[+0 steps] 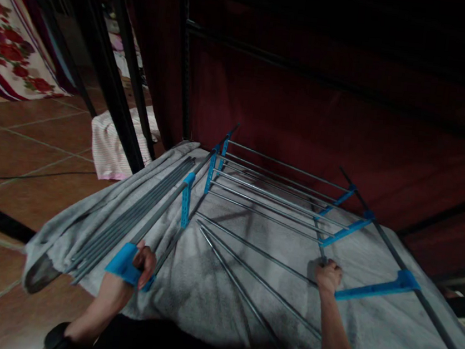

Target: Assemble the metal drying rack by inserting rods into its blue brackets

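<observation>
A partly joined rack of grey metal tubes (pixel 272 193) and blue plastic brackets lies on a grey blanket (pixel 242 310). My left hand (pixel 144 265) is closed round the near left blue bracket (pixel 122 261), which sits on a long side pole (pixel 161 211). My right hand (pixel 329 275) is closed at the inner end of the near right blue bracket (pixel 370 290), where a lower pole (pixel 320 235) meets it. Its fingers hide the joint. Several loose-ended tubes (pixel 244 291) fan out between my hands, their left ends resting on the blanket.
A bundle of grey tubes (pixel 131 216) lies left of the rack. Black metal posts (pixel 110 65) stand at the left, and a dark red cloth (pixel 307 110) hangs behind. A striped cloth (pixel 112 147) and a floral cloth (pixel 15 54) are by the tiled floor (pixel 29 151).
</observation>
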`<state>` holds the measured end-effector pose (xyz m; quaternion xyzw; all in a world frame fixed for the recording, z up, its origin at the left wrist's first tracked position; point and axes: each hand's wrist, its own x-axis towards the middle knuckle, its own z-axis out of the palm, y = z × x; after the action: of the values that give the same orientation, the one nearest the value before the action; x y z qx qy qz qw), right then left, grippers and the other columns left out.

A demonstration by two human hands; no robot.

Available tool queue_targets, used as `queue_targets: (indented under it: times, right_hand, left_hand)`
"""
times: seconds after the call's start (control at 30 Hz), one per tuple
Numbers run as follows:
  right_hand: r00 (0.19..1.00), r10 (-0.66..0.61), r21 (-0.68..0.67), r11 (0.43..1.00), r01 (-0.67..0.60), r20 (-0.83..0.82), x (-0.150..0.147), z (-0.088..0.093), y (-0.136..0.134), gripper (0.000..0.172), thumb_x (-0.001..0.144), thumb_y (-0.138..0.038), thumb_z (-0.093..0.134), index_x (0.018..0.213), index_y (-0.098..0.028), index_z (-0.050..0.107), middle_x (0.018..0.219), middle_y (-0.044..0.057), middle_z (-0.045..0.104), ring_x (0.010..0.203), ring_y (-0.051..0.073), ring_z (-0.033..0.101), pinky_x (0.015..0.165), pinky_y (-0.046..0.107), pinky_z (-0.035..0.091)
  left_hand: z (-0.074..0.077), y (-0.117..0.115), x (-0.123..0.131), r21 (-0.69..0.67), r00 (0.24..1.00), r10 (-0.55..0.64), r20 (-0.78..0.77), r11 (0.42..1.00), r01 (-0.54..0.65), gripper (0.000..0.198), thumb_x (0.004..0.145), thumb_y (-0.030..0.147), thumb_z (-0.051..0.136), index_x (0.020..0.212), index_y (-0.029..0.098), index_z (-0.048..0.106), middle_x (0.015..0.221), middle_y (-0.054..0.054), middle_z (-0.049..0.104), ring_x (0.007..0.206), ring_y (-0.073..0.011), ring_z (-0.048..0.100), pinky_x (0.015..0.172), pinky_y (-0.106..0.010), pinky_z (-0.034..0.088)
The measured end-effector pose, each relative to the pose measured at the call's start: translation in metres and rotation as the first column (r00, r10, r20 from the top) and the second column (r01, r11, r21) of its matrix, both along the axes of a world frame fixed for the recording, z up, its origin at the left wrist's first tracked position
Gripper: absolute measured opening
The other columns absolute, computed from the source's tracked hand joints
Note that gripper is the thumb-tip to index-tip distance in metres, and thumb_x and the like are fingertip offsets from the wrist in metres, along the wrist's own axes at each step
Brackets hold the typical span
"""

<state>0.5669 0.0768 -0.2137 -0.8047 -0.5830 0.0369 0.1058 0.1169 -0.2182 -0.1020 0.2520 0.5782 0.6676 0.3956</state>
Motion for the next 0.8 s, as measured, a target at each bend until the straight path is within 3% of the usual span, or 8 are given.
queue_targets:
  times: [0.07,0.13,0.23,0.3,0.43,0.67,0.8]
  right_hand:
    - [0.998,0.057,0.146,0.988,-0.052,-0.029,-0.014,-0.007,-0.009,0.053,0.090,-0.025,0.041,0.136,-0.003,0.052,0.131,0.030,0.055,0.123,0.039,0.056,0.099,0.051,0.047]
    - [0.961,0.254,0.284,0.934,-0.215,-0.109,-0.033,-0.014,-0.022,0.049,0.091,-0.025,0.039,0.133,-0.007,0.057,0.131,0.025,0.057,0.125,0.034,0.054,0.105,0.048,0.044]
    - [0.787,0.567,0.385,0.801,-0.459,-0.242,-0.067,-0.027,-0.049,0.041,0.095,-0.027,0.037,0.122,-0.012,0.064,0.122,0.019,0.064,0.118,0.028,0.057,0.107,0.042,0.045]
    - [0.695,0.666,0.390,0.735,-0.554,-0.269,-0.087,-0.034,-0.067,0.037,0.097,-0.028,0.038,0.115,-0.015,0.067,0.116,0.016,0.067,0.113,0.026,0.060,0.104,0.040,0.046]
    - [0.691,0.708,0.321,0.693,-0.645,-0.142,-0.107,-0.041,-0.086,0.031,0.097,-0.028,0.046,0.120,-0.019,0.065,0.117,0.012,0.067,0.111,0.028,0.060,0.100,0.043,0.045]
    - [0.694,0.720,0.193,0.680,-0.707,0.004,-0.108,-0.029,-0.076,0.023,0.097,-0.019,0.042,0.102,-0.019,0.064,0.104,0.011,0.067,0.100,0.026,0.061,0.093,0.038,0.047]
    - [0.680,0.734,0.238,0.660,-0.713,0.001,-0.102,-0.021,-0.074,0.027,0.100,-0.022,0.034,0.106,-0.018,0.061,0.104,0.011,0.067,0.095,0.026,0.063,0.091,0.040,0.048]
  left_hand:
    - [-0.001,0.001,-0.001,-0.002,1.000,0.017,-0.013,1.000,-0.017,0.056,0.088,0.056,0.055,0.045,0.021,0.054,0.037,-0.004,0.044,0.040,-0.0145,0.042,0.046,-0.028,0.036]
    - [-0.006,0.002,-0.004,-0.002,0.999,0.036,-0.002,0.999,-0.036,0.052,0.087,0.055,0.058,0.049,0.021,0.055,0.040,-0.003,0.047,0.041,-0.0145,0.045,0.047,-0.027,0.038]
    - [-0.015,0.002,-0.010,-0.016,0.996,0.084,0.042,0.996,-0.083,0.045,0.083,0.054,0.064,0.053,0.020,0.056,0.045,-0.001,0.052,0.043,-0.0143,0.047,0.047,-0.027,0.039]
    - [-0.020,0.001,-0.013,-0.037,0.991,0.107,0.081,0.994,-0.105,0.042,0.079,0.051,0.068,0.055,0.019,0.056,0.047,-0.001,0.053,0.044,-0.0141,0.049,0.047,-0.026,0.041]
    - [-0.027,-0.001,-0.020,-0.082,0.979,0.150,0.136,0.987,-0.139,0.035,0.074,0.046,0.072,0.059,0.018,0.057,0.049,0.001,0.054,0.046,-0.0135,0.050,0.048,-0.025,0.043]
    - [-0.032,0.000,-0.021,-0.098,0.975,0.200,0.101,0.977,-0.190,0.032,0.069,0.042,0.073,0.055,0.018,0.057,0.048,0.001,0.053,0.046,-0.0121,0.048,0.048,-0.024,0.042]
    - [-0.042,-0.002,-0.028,-0.099,0.970,0.218,0.110,0.973,-0.207,0.031,0.071,0.042,0.071,0.059,0.017,0.060,0.049,0.000,0.055,0.046,-0.0130,0.049,0.048,-0.024,0.041]
